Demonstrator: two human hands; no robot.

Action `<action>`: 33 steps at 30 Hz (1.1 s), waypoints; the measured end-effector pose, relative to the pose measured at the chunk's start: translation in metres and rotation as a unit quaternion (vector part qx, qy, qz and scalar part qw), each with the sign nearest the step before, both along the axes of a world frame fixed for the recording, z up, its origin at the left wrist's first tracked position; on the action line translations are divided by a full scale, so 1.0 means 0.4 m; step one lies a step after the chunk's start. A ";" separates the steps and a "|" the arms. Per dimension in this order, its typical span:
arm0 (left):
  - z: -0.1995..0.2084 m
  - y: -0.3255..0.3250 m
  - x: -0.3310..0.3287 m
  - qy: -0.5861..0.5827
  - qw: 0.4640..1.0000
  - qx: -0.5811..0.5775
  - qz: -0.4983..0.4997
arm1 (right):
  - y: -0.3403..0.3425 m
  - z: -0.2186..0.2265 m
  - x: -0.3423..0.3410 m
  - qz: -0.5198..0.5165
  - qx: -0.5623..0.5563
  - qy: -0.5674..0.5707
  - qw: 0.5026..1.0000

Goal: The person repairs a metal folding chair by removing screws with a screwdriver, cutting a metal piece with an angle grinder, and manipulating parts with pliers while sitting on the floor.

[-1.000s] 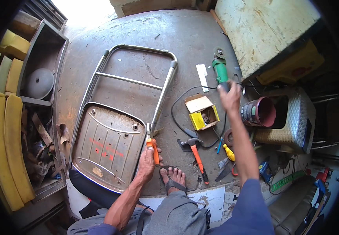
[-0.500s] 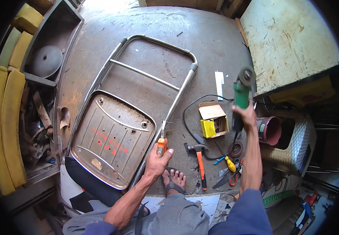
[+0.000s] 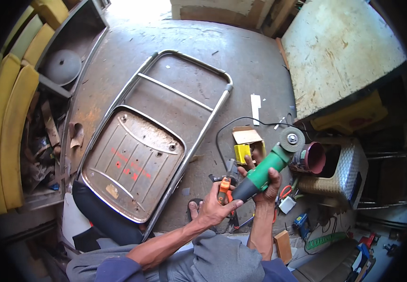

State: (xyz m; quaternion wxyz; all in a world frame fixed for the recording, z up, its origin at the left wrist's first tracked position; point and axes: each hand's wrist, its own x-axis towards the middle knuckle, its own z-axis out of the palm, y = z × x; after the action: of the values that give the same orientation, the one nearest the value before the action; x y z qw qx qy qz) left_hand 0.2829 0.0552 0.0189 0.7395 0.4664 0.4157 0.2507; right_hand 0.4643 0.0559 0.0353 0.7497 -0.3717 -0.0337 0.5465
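Observation:
Palm up, my right hand [image 3: 269,190] supports a green and black angle grinder [image 3: 259,173], its disc [image 3: 290,138] pointing up and right. My left hand [image 3: 214,205] is closed on an orange-handled tool, probably pliers [image 3: 225,184], with its thumb by the grinder's black rear end. Left of my hands, a folding chair frame [image 3: 202,129] of metal tube lies on the floor. Its rusty seat pan [image 3: 135,162] has red markings and several holes. The hammer is mostly hidden behind my hands.
A yellow and brown cardboard box [image 3: 243,151] sits just beyond my right hand. A black cord [image 3: 218,136] loops around it. To the right stand a pinkish can [image 3: 316,158] and a patterned metal housing [image 3: 342,176]. Yellow cushions [image 3: 13,136] line the left side.
The grinder has come down and left towards my left hand, and its disc now shows sharply. My left hand has moved right, away from the chair frame, still with the orange-handled tool.

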 end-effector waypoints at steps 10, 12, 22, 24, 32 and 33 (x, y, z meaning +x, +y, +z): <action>0.007 -0.029 -0.058 0.035 0.989 0.144 0.022 | 0.018 -0.025 -0.053 -0.024 0.019 0.073 0.997; 0.015 -0.025 -0.058 0.055 0.987 0.146 0.035 | 0.020 -0.012 -0.055 -0.017 0.011 0.047 0.999; -0.027 -0.008 -0.033 0.011 0.993 0.102 0.066 | 0.070 -0.008 -0.035 0.038 -0.030 0.000 0.999; -0.019 0.031 -0.070 -0.021 0.996 0.081 0.043 | 0.062 -0.013 -0.021 0.080 -0.068 -0.015 0.994; -0.284 0.106 -0.128 0.236 0.959 0.006 0.160 | 0.022 -0.049 -0.016 0.211 -0.212 -0.349 0.888; -0.251 0.110 -0.125 0.257 0.955 -0.007 0.150 | 0.003 -0.057 -0.041 0.233 -0.227 -0.358 0.875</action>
State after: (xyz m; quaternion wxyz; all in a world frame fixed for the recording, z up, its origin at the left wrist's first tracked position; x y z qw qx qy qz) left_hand 0.2328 0.0993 -0.0814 0.5649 0.4417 0.6587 0.2279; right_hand 0.4477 0.0572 0.0124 0.4327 -0.6833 -0.2600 0.5275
